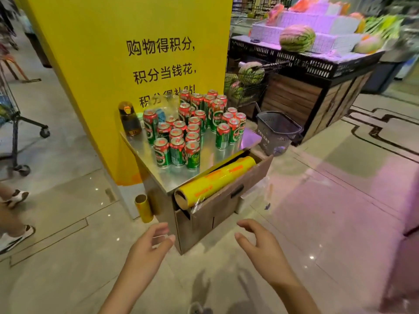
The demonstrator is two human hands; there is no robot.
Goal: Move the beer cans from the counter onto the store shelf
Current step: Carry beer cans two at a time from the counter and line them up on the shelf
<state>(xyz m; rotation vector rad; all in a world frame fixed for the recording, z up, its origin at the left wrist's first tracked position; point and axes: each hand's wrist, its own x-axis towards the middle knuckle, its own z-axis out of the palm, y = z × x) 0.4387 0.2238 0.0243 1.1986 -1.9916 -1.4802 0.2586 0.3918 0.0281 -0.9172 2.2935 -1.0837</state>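
Observation:
Several green and red beer cans (178, 146) stand upright in loose clusters on a small steel counter (210, 152) in front of a yellow pillar. Another group of cans (227, 130) stands toward the counter's right side. My left hand (150, 245) hovers below the counter's front, fingers loosely curved and holding nothing. My right hand (258, 241) hovers beside it at the same height, also relaxed and holding nothing. Both hands are well short of the cans. No store shelf for the cans is identifiable in view.
A yellow roll of cling film (215, 182) lies in a cardboard box on the counter's front edge. A dark bottle (129, 120) stands at the back left. A grey basket (277, 132) sits on the floor right. A fruit stand (317, 71) lies beyond; a trolley (13, 123) left.

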